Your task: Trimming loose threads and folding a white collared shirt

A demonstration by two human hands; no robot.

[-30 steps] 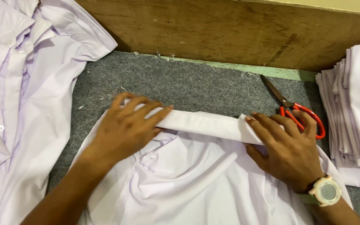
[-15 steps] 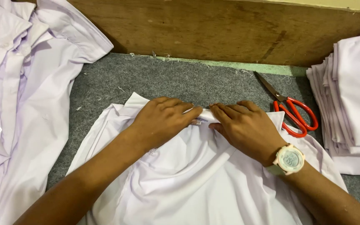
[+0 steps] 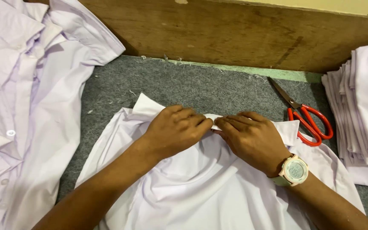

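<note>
Grey felt covers the bench (image 3: 218, 87), rough and flecked with thread scraps, and it runs up to a worn wooden board (image 3: 235, 34) along the far edge. Your pale lilac shirt (image 3: 201, 191) lies flat on it directly beneath you, smooth thin cloth with soft creases, its collar (image 3: 150, 106) stretched left to right across your view as a stiff, crisp-edged band. That long axis is what matters: both hands sit on the middle of it, neither nearer than the other. Your left hand (image 3: 175, 132) presses palm-down on the collar, fingers pointing right; your right hand (image 3: 252, 138) mirrors it, fingers pointing left, and the fingertips meet at the centre, pinching the band's fold (whether cloth is truly gripped between them, you cannot tell from here). A loose heap of similar shirts (image 3: 26, 106) sprawls at your left, buttons showing; a neat folded stack (image 3: 363, 110) stands at your right. Red-handled scissors (image 3: 305, 115) lie just beyond your right hand, blades pointing away. A pale round wristwatch (image 3: 294, 170) rides that wrist.
</note>
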